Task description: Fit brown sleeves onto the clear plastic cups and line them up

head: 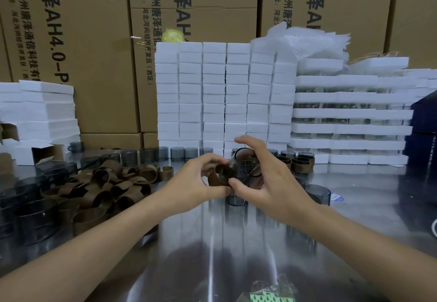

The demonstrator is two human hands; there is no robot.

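Forearms [94,242] cross the worktop's [212,242] near edge; left hand [196,181] pinches sleeve [221,176], right hand [267,183] grips cup [246,162]; skewed, it could buckle.

Tall cardboard cartons [94,65] (printed with Chinese characters) stand stacked like a wall at the back. Before them rise columns of white foam blocks [224,93], with crumpled clear plastic bags [307,39] on top. A dark blue box [423,124] stands at the right. The shiny metal surface [236,242] carries bright streaks of reflected light.
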